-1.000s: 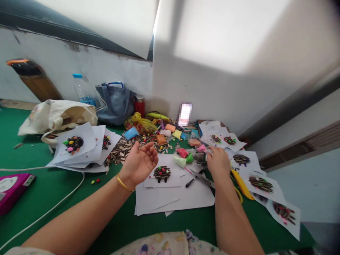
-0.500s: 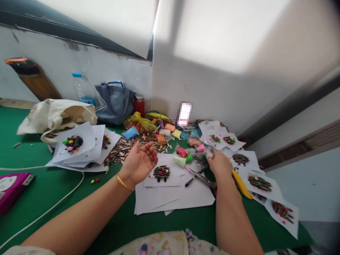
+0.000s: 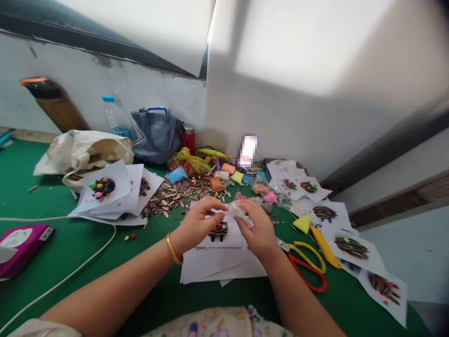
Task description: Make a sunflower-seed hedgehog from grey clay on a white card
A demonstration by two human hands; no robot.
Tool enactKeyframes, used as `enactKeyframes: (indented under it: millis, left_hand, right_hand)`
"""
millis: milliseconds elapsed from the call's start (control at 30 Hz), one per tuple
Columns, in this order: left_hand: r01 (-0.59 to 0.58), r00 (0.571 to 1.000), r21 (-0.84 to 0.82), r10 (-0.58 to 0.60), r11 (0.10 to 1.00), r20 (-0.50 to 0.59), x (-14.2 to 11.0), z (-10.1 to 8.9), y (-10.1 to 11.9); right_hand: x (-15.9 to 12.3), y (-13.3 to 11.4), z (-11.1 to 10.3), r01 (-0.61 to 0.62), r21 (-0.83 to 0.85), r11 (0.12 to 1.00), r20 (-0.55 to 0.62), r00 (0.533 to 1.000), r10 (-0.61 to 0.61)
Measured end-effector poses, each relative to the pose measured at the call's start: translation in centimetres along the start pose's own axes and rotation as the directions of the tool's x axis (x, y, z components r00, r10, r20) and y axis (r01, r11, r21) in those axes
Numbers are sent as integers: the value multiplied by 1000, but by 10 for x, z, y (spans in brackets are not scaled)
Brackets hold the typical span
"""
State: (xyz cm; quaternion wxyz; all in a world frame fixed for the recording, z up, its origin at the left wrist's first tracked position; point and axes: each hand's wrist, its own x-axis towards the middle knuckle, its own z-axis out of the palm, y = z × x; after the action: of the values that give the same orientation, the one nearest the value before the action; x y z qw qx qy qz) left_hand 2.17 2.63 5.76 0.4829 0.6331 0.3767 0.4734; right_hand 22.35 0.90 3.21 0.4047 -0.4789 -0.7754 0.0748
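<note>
A small clear plastic bag with whitish contents (image 3: 237, 208) is between the fingertips of my right hand (image 3: 257, 229). My left hand (image 3: 199, 222) has come up close on the other side, its thumb and fingers curved but apart, with the tips at the bag's edge. Below them lies a sheet with a hedgehog picture (image 3: 218, 229) made of sunflower seeds and dotted with coloured balls; my left hand partly covers it. Loose white sheets (image 3: 217, 267) are under that picture. Scissors with red and yellow handles (image 3: 307, 262) rest beside my right forearm.
Sunflower seeds (image 3: 171, 196) are heaped behind my left hand, near several bagged clay pieces (image 3: 216, 183). Seed pictures lie at left (image 3: 105, 189) and right (image 3: 351, 248). A yellow utility knife (image 3: 326, 248), white cable (image 3: 94, 252) and phone (image 3: 248, 150) are also present.
My right hand has moved from the bags at right to the middle, bringing the small plastic bag. My left hand has turned inward to meet it. The scissor handles are now uncovered.
</note>
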Motion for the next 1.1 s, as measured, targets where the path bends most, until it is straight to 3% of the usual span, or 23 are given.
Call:
enactKeyframes:
  millis: [167,367,467,700,900,1100]
  left_hand:
    - [-214,977,217,214,952,22,1,-3,-8]
    - [-260,961,458,272,850,41,0,-6,-9]
    - [-233,968,515,248,825,41,1,-8,-8]
    - [-106,993,522,66,847,95,5,-11,-9]
    - [-102,994,580,65,808,85,1,-8,-6]
    - [-82,995,547,41,833,88,2,-8,-4]
  right_hand:
    - [-4,2,8,23,7,1000,12,1000,-23]
    - [-3,-5,12,28,42,999,43,999,-30]
    - [-3,-8,13,28,74,997,49,998,-32]
    - [-4,-9,14,13,112,994,65,998,-20]
    - [-3,-15,16,41,95,995,56,997,-47]
    - [-6,-15,18,58,91,994,62,996,-64]
